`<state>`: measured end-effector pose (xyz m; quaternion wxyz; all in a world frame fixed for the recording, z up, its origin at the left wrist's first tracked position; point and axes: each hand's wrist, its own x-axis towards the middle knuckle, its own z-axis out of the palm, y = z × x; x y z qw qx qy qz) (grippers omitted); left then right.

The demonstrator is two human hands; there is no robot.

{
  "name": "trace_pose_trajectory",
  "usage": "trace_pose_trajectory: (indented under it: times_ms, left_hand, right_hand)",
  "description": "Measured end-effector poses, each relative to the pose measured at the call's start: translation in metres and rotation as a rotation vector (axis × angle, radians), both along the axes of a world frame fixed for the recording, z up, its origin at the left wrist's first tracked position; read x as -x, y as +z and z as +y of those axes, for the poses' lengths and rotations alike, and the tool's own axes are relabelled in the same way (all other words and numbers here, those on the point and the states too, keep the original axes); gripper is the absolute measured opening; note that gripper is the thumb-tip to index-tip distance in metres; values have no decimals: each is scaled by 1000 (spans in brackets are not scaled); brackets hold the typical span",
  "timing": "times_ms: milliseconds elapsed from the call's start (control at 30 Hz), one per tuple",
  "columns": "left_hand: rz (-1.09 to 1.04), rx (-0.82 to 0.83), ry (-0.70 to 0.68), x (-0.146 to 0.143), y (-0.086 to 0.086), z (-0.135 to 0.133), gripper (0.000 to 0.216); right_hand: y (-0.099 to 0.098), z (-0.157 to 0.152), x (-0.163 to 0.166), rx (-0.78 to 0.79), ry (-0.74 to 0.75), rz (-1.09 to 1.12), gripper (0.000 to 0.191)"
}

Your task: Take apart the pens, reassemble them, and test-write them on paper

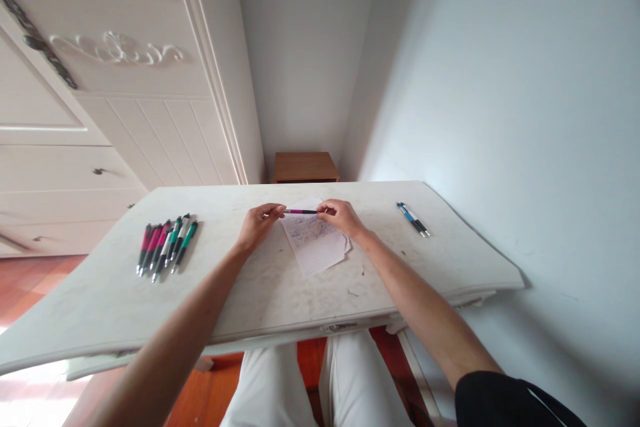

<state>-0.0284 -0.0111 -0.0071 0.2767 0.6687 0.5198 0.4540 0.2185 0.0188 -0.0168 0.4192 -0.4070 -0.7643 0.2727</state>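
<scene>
A: Both ends taken! The left hand [263,219] has one end of the pen [301,211], the right hand [343,217] has the other. What makes this a good hold?

B: An even pinch, I'd say. Pressure light, both sides matched, and the barrel straight from one hand to the other. If one hand pulls or twists harder, it could slip out sideways.

A: And any turning or pulling?

B: Along its own line, please! Steady one end, work the other, and don't bend it in the middle. Low over the tabletop [250,300] is sensible too: a dropped part wouldn't fall far.

A: Now the fingers, where are they on it?

B: Closed at both ends, thumb against fingertips, gripping the pen between them! Its middle is bare, pink showing there, dark toward the right hand. The tips themselves are half hidden, so I can't tell how firm the squeeze is.

A: And underneath?

B: The scribbled paper [320,255], its far part right behind the pen in this view. Whether they touch, I can't tell. The bunch of pens [165,247] lies well off to the left, the pair [413,219] off to the right.
</scene>
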Motion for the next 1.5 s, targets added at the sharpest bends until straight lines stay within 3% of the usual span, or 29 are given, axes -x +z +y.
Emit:
trace_pose_trajectory:
  times_ms: [433,633,767,1067,1300,1500]
  left_hand:
    - [-59,-3,4,1,-2,2,34]
    - [-146,-54,-43,-1,0,1,55]
    - [-88,-50,46,0,-1,1,51]
    - [-93,-34,8,1,-1,3,40]
    - [-176,-66,-19,0,-4,2,55]
    - [-39,-36,7,3,-7,6,43]
  right_hand:
    - [4,-6,2,99,27,28,20]
    - [6,-6,3,89,21,39,23]
    - [3,-4,2,87,3,102,22]
    - [5,-5,2,108,-24,131,30]
    - [6,-5,2,103,-32,142,29]
    - [6,-5,2,93,-13,154,27]
